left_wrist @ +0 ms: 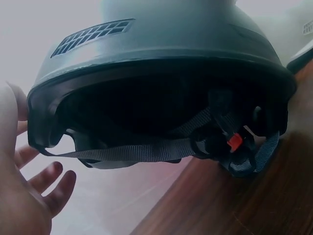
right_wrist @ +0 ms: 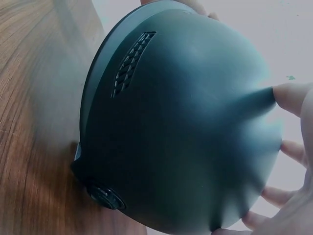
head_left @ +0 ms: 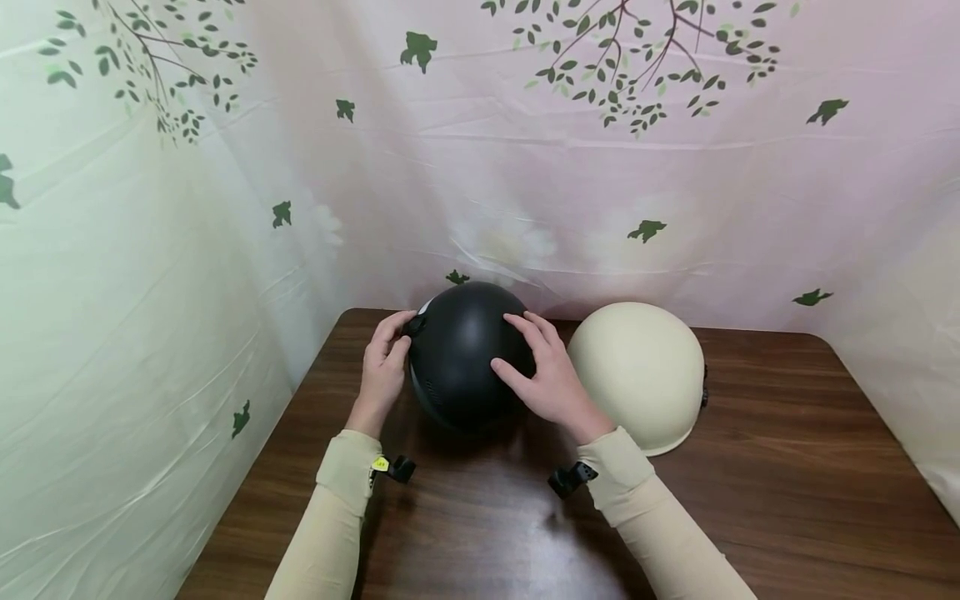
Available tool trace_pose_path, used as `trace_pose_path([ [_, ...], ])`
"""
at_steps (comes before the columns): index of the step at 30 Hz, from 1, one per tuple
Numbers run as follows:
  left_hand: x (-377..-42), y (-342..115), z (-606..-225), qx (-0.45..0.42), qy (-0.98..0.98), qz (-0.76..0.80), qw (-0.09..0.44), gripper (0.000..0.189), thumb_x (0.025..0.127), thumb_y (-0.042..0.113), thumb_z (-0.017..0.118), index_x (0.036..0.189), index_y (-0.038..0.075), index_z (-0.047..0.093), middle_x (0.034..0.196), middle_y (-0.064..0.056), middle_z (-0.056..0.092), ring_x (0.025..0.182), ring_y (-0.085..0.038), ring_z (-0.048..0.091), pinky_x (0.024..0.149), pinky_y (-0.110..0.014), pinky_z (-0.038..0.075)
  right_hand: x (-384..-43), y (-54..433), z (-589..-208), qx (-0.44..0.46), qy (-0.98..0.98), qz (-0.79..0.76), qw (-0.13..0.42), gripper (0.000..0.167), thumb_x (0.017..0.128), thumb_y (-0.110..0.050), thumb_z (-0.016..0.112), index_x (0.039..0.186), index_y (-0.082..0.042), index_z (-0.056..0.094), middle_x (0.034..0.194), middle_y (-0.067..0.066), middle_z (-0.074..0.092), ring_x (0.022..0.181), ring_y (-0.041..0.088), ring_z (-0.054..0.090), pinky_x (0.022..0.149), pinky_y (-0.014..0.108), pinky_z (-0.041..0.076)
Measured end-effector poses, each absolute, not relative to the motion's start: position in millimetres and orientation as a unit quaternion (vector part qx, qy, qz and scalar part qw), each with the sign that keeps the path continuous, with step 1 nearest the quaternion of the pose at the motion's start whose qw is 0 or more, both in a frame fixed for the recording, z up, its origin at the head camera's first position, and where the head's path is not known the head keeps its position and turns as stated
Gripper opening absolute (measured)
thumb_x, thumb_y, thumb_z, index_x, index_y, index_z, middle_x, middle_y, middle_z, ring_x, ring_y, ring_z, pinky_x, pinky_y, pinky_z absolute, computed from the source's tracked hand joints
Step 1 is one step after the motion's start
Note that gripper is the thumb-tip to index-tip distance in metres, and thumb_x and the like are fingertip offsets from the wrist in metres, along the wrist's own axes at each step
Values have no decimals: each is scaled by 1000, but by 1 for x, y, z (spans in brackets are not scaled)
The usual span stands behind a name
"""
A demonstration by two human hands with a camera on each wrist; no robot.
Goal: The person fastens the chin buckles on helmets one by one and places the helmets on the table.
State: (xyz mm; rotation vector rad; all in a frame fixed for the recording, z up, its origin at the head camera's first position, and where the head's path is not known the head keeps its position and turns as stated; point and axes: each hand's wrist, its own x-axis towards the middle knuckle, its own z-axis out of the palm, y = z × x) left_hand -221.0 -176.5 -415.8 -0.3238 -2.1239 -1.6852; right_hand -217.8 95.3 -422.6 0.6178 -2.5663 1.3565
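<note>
Sleeves (head_left: 326, 517) nearest — left hand (head_left: 384, 367) pinches black helmet (head_left: 468, 358), right hand (head_left: 553, 382) rests splayed; stiff, slick, I judge — grip its rim (left_wrist: 161, 61).

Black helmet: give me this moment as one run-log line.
left hand: grips black helmet at left edge | right hand: spread against its right side | cream helmet: on table, right of black helmet

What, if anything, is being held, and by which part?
The black helmet: the left grip holds its side edge by the dark fitting; the right grip rests spread on its shell.
</note>
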Motion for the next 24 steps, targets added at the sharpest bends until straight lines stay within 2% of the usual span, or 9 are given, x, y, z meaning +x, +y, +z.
trace_pose_path([
  [3, -221, -177, -414, -105, -768, -601, 193, 39, 105, -7, 40, 139, -11, 58, 147, -27, 52, 134, -36, 49, 109, -26, 39, -218, 96, -423, 205, -861, 457, 83, 69, 98, -44, 72, 159, -29, 43, 169, 11, 27, 153, 35, 32, 117, 64, 36],
  [10, -240, -188, -440, -93, -775, -599, 179, 43, 107, -5, 37, 143, -1, 61, 151, -19, 53, 140, -32, 46, 118, -45, 34, -219, 98, -425, 204, -864, 455, 77, 68, 98, -42, 74, 158, -28, 45, 168, 12, 27, 152, 35, 32, 116, 62, 37],
  [14, -242, -189, -449, -101, -782, -591, 167, 40, 108, 1, 43, 143, 7, 63, 152, -13, 53, 141, -28, 46, 118, -50, 35, -220, 100, -425, 207, -865, 450, 84, 68, 97, -41, 74, 157, -28, 46, 167, 13, 27, 151, 37, 32, 115, 63, 38],
  [20, -238, -184, -456, -115, -799, -569, 155, 38, 109, 10, 50, 146, 13, 60, 153, -10, 51, 142, -28, 45, 119, -54, 37, -220, 103, -426, 199, -873, 439, 79, 71, 97, -42, 75, 158, -25, 45, 167, 14, 26, 151, 38, 31, 114, 63, 39],
  [24, -236, -178, -463, -123, -833, -515, 160, 40, 107, 18, 59, 146, 17, 60, 152, -9, 52, 138, -31, 48, 113, -57, 41, -221, 104, -431, 206, -881, 420, 66, 70, 96, -41, 75, 157, -23, 47, 167, 17, 27, 149, 41, 35, 113, 63, 40],
])
